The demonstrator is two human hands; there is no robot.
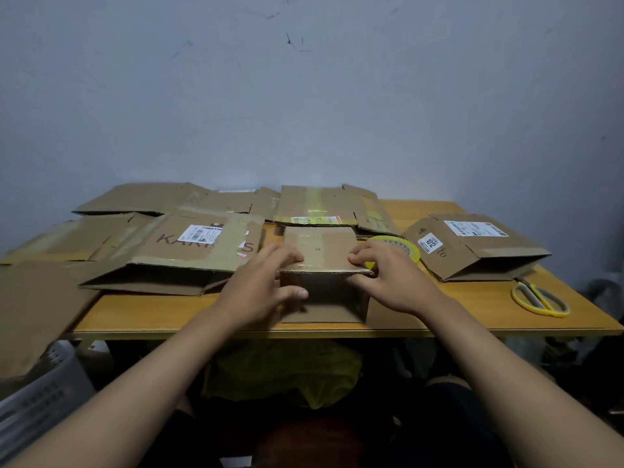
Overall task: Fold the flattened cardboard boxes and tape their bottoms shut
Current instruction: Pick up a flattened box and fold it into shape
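Two hands hold one small cardboard box (324, 282) at the front middle of the table (472, 309): left hand (260, 285) and right hand (388, 278) curl around its sides, fingers on its top.

Measured from the small box (324, 265) at the table's near edge: the tape roll (398, 246) just right of it is mostly hidden behind the right hand (388, 278). The printed word on the large box (189, 251) to its left is partly covered. Labels are too small to read. The flat cardboard (37, 305) far left is cut off by the frame edge.
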